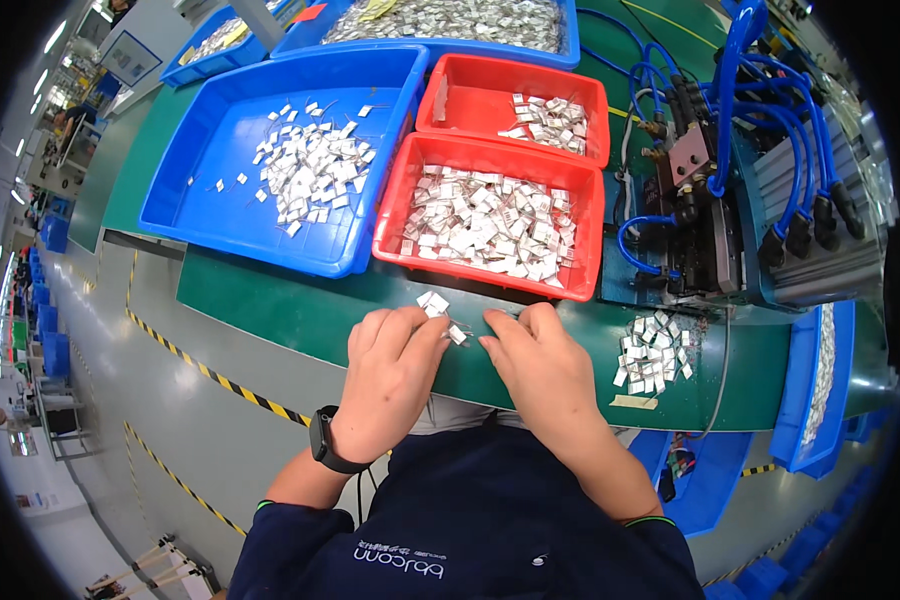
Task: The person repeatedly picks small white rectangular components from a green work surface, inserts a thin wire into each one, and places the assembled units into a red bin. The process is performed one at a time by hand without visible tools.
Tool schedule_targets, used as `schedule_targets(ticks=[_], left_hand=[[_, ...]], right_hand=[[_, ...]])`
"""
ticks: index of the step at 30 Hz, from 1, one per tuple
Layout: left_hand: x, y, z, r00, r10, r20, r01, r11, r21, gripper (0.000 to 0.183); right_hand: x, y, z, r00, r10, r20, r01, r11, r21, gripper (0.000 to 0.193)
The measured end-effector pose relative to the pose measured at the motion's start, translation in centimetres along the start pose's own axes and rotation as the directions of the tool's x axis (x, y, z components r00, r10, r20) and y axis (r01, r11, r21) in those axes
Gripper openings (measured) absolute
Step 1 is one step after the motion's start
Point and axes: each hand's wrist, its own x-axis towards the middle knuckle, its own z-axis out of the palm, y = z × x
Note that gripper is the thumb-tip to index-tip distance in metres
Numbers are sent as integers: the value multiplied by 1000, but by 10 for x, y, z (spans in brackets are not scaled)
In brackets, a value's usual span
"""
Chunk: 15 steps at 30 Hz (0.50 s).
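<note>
My left hand point(395, 365), a dark band on its wrist, is closed on small white wired parts point(433, 304) over the front strip of the green bench. The white blocks stick out past its fingertips, and thin leads trail toward the right. Close by on the right is my right hand point(542, 362). Its thumb and index fingertips are apart, with nothing visible between them; the other fingers are curled. Just beyond both hands stands a red tray point(387, 225) holding a heap of similar white parts.
Behind is a second red tray point(460, 92); at left, a large blue tray point(215, 140), both with white parts. A loose pile of white parts point(654, 352) lies at right, by a tape strip point(634, 402). A machine with blue hoses point(705, 190) stands at far right.
</note>
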Motion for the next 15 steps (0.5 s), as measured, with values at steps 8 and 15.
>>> schedule_targets(ticks=[8, 15], left_hand=[[10, -5, -3, 996, 15, -88, -23, 995, -100, 20], [3, 6, -3, 871, -479, 106, 399, 566, -721, 10]], right_hand=[[-5, 6, -1, 993, 10, -122, -15, 999, -39, 37], [2, -12, -3, 996, 69, -64, -78, 983, -165, 39]])
